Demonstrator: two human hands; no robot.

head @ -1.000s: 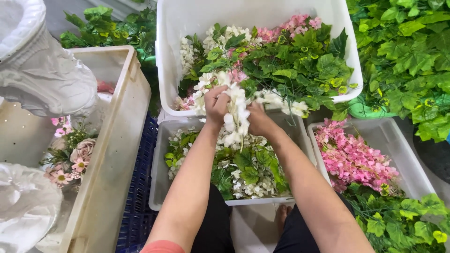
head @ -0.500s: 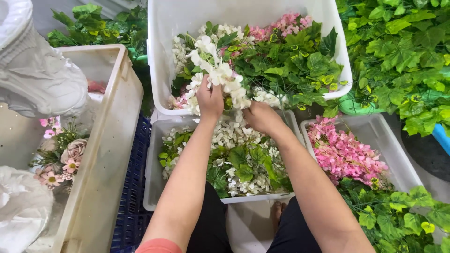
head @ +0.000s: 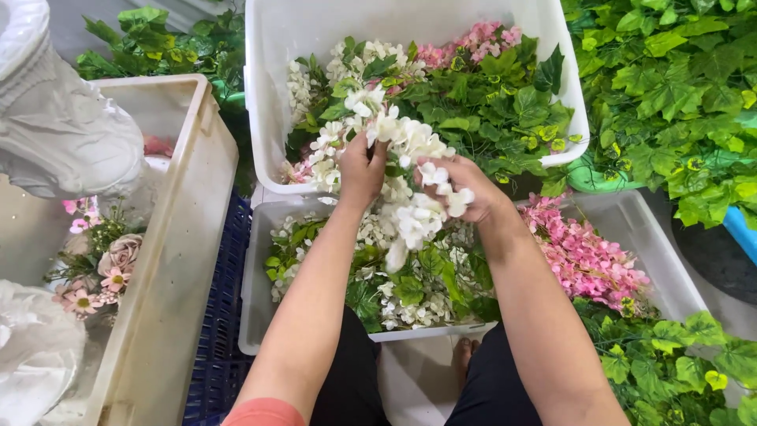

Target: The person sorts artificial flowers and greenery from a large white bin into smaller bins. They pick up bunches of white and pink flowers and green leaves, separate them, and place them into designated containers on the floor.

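Now both hands grip the white flower sprig [head: 402, 146], lifted higher vs. a sec ago: left hand [head: 361, 170] clenched on stems, right hand [head: 457, 185] clutching blossoms (over the front bin [head: 260, 315]).

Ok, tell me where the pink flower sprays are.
The pink flower sprays lie in the clear bin at right of the head view, just beyond the right hand.

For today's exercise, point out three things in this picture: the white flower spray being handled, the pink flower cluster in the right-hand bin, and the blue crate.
white flower spray [head: 410, 142], head view, on the blossoms above the hands
pink flower cluster [head: 579, 256], head view, on the middle of the pink blooms
blue crate [head: 225, 315], head view, on its lattice top between the bins
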